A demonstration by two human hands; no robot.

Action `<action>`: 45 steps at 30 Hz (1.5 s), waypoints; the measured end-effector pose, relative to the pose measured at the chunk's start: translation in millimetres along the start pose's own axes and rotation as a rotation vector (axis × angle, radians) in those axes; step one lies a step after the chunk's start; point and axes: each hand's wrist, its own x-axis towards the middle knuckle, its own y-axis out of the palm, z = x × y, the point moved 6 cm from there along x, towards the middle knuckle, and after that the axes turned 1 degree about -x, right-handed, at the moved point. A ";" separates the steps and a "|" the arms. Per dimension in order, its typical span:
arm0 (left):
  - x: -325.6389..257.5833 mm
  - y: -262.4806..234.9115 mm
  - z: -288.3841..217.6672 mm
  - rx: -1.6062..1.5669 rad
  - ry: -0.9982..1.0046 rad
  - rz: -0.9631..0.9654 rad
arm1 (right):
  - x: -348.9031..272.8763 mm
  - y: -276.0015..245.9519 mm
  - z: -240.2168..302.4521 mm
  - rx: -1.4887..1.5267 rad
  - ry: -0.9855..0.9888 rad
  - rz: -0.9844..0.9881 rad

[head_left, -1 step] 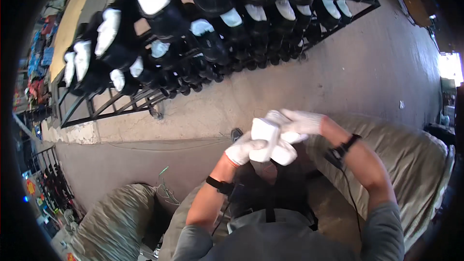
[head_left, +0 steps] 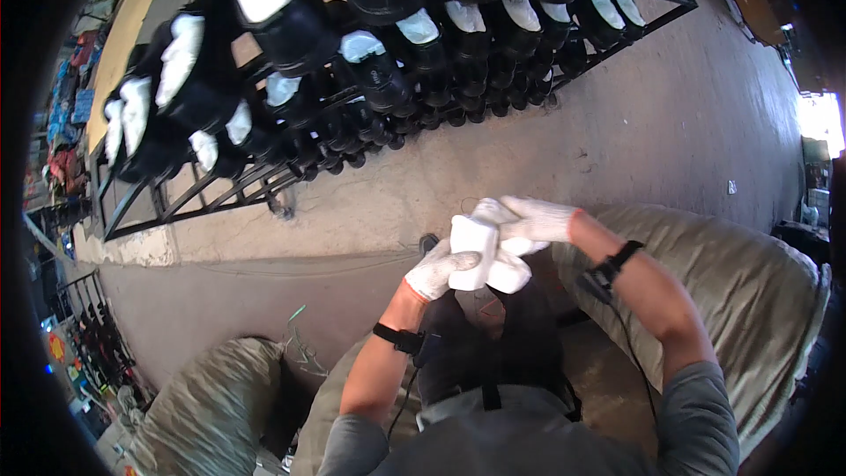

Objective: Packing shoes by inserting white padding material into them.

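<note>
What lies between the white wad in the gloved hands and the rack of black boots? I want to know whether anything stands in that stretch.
In the head view, only bare concrete floor separates the white wad from the boot rack; nothing stands there.

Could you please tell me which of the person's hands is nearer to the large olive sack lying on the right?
Right. The right hand sits just left of the olive sack; the left hand is farther left, beyond the white wad both hands grip.

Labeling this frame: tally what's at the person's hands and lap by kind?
Gloved hands: 2, left hand and right hand
White wad of stuffing held between them: 1
Black wrist straps: 2, left, right
Large tan sacks: 2, right, lower left
Total: 7
</note>
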 end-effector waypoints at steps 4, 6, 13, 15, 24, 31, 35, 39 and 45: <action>61.3 -137.4 71.0 -0.016 -0.077 -0.131 | 167.9 27.1 -74.0 -0.020 -0.050 -0.189; 127.3 -182.0 111.5 0.087 -0.165 -0.161 | 236.0 24.8 -161.8 -0.019 0.047 -0.279; 225.7 -348.7 173.0 0.997 0.223 -0.390 | 296.5 16.1 -232.5 0.032 0.108 -0.667; 275.9 -276.1 257.1 1.034 0.028 -0.389 | 200.5 29.5 -352.8 -0.043 0.446 -0.767; 244.6 324.8 81.4 1.202 0.745 0.200 | -483.6 43.3 -125.4 0.120 -0.111 -1.732; 116.2 882.7 36.3 0.857 0.908 1.256 | -904.8 147.2 -156.5 0.210 0.573 -2.500; 126.0 1002.4 177.7 1.574 0.801 1.472 | -953.1 162.4 -332.8 0.480 1.167 -1.950; 199.4 990.7 299.0 2.095 0.737 1.438 | -944.5 157.9 -402.7 0.620 1.343 -1.723; 223.0 997.8 312.3 2.215 0.551 1.183 | -969.9 147.6 -450.2 0.706 1.217 -1.693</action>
